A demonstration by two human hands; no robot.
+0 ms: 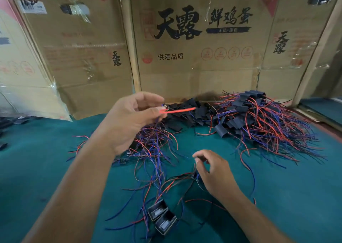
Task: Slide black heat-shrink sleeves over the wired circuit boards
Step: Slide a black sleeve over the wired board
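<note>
Two hands over green felt (pixel 277 196). Left hand (pixel 133 120) raised, thumb and fingers pinching red wire (pixel 179 110) that sticks out to the right, a small dark part at the fingertips, too blurred to name. Right hand (pixel 212 170) lower, fingers curled, pinching a small wired circuit board (pixel 195 175) with red, blue and black leads trailing left. Loose black heat-shrink sleeves (pixel 187 113) heaped against the cardboard cartons (pixel 194 57) at the back. Heap of sleeved boards (pixel 262 120) with red and blue wires to the right of that. Tangle of unsleeved wired boards (pixel 153 146) below the left hand. Two sleeved boards (pixel 162 217) side by side nearest the camera, open ends facing up and left.
</note>
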